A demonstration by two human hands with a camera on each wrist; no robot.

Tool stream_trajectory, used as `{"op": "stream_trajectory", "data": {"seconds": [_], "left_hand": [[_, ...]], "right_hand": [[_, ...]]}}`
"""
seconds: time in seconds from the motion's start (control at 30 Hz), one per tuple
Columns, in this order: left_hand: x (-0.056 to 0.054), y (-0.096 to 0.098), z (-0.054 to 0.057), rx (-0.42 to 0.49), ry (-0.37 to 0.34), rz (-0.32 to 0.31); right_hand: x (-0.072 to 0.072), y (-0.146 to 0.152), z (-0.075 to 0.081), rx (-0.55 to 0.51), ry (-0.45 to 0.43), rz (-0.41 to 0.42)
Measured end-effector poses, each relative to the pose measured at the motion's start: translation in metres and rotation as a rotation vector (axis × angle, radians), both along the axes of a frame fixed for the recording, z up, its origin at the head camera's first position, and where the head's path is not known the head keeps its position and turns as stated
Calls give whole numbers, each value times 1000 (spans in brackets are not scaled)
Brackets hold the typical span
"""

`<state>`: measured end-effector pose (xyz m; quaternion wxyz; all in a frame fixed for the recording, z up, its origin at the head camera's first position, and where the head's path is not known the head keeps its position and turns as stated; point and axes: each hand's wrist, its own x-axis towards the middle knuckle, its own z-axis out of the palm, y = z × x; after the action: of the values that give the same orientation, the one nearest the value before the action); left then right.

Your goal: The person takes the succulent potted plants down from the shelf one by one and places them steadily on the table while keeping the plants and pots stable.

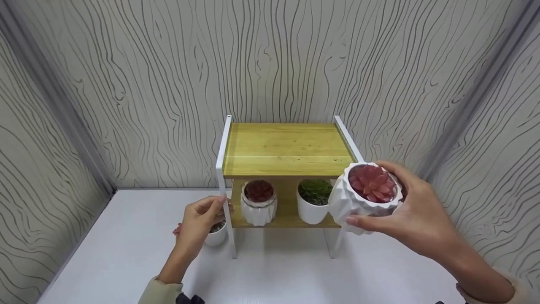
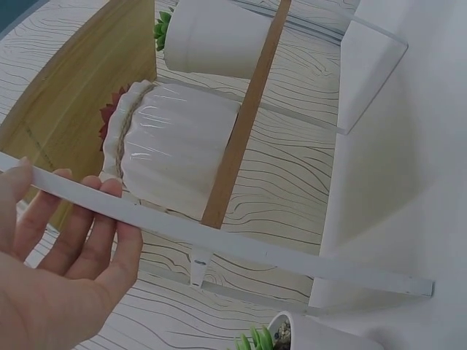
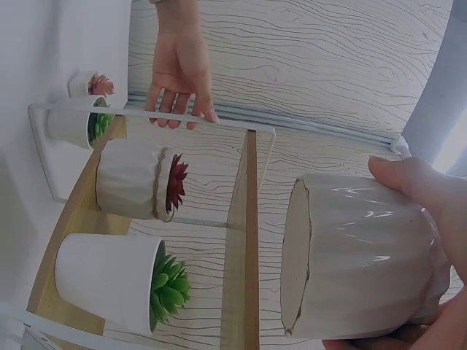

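My right hand grips a white faceted pot with a red succulent in it, thumb on one side and fingers round the other. The pot is held up in front of the right end of a two-tier wooden shelf. At the shelf's left end, my left hand pinches the white frame post between thumb and fingers. On the lower tier stand a fluted white pot with a dark red succulent and a smooth white pot with a green succulent.
Left of the shelf, partly behind the left hand, a small white pot with a green succulent stands on the white table. A pink succulent in another pot is beside it. Wood-grain patterned walls enclose the back and sides.
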<state>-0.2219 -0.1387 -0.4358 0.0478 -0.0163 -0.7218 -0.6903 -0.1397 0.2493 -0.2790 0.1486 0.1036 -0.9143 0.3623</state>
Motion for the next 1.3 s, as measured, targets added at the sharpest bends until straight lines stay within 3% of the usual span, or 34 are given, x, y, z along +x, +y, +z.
{"op": "stream_trajectory", "data": {"seconds": [0.6, 1.3], "left_hand": [[-1, 1, 1, 32, -1, -11], [0, -1, 0, -11, -28, -13]], "right_hand": [[2, 19, -18, -22, -27, -56], [7, 37, -48, -89, 69, -106]]}}
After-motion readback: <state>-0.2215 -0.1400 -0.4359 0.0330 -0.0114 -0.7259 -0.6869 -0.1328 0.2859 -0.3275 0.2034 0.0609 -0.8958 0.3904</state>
